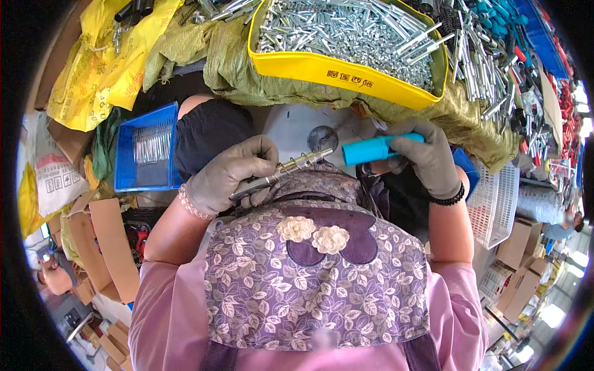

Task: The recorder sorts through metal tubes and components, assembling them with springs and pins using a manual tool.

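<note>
Cluttered tabletop w/ yellow tray [346, 74] of metal parts ahead. Left hand [226, 176] grips metal rod [291, 168], right hand [427, 157] clasps blue handle [371, 149], tips nearly meeting over lap. Misaligned push could jam or slip in gloves.

Hardware assembly workshop, yellow bin of metal pins [346, 31], piled tool shafts [489, 68], cardboard boxes [520, 260]

The only open pocket is lying between the two gloved hands and the olive sacking [291, 93] — a pale patch in front of the apron [315, 272]. Ahead, the yellow tray of metal parts [346, 71] is walling it off. A blue bin [145, 151] is crowding the left — a white basket [495, 201] is closing the right.
</note>
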Motion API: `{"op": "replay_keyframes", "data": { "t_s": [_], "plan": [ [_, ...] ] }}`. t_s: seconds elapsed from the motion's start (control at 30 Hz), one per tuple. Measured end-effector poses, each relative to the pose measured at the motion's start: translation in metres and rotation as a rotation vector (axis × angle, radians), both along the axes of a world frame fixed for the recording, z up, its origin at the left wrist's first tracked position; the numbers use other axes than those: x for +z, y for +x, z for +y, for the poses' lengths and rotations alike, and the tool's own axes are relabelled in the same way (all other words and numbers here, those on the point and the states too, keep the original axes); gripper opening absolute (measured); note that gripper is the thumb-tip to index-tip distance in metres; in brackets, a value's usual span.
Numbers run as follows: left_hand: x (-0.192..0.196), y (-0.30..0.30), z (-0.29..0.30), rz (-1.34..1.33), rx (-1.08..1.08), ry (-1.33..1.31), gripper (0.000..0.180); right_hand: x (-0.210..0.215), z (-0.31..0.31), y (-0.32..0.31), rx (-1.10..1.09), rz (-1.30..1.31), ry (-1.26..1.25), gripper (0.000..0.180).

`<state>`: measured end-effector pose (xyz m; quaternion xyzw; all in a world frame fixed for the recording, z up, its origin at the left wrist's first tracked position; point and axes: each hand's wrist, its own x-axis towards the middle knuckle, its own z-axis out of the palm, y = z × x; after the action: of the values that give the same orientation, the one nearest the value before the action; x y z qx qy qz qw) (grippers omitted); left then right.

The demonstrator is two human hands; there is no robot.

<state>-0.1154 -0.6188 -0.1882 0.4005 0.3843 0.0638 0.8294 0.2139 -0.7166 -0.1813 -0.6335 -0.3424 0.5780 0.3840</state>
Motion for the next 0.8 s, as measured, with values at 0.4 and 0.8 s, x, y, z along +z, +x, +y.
{"op": "replay_keyframes", "data": {
  "t_s": [0.4, 0.8],
  "plan": [
    [-0.001, 0.017, -0.010, 0.098, -0.187, 0.132, 0.021, -0.026, 0.008, -0.055, 0.211, 0.181, 0.031, 0.018],
    [-0.026, 0.022, -0.013, -0.129, -0.360, 0.410, 0.081, -0.037, 0.010, -0.095, 0.246, -0.236, 0.437, 0.022]
  ]
}}
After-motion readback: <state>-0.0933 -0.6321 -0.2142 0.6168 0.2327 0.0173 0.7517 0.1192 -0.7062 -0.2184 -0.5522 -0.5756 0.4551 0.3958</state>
